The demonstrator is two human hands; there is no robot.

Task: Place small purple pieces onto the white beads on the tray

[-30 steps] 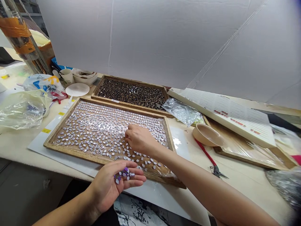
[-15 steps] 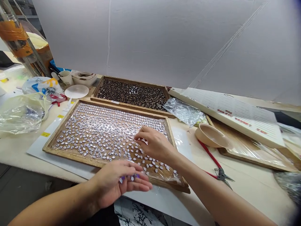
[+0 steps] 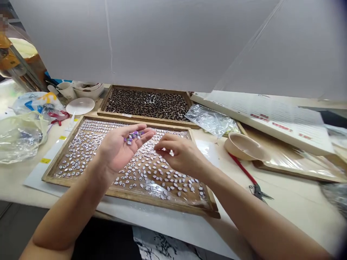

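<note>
My left hand (image 3: 121,146) is palm up over the near wooden tray (image 3: 130,195), fingers cupped around several small purple and white gems (image 3: 133,136). To its right, my right hand (image 3: 176,150) is in a pinch just above the same tray; whatever lies between its fingertips is too small to make out. Rows and scattered groups of small white drop-shaped pieces (image 3: 170,180) cover the film-lined tray. Both hands hide part of its middle.
Behind stands a second wooden tray (image 3: 146,104) of dark pieces. A plastic bag (image 3: 211,119), tan bowl (image 3: 244,146), red-handled pliers (image 3: 248,177) and long white box (image 3: 265,119) are at right. A white plate (image 3: 80,106) and bags (image 3: 21,135) sit at left.
My left hand has risen from the tray's near edge to over its middle, palm now turned up with the gems. My right hand stays pinched near the same place. The view has shifted slightly.
</note>
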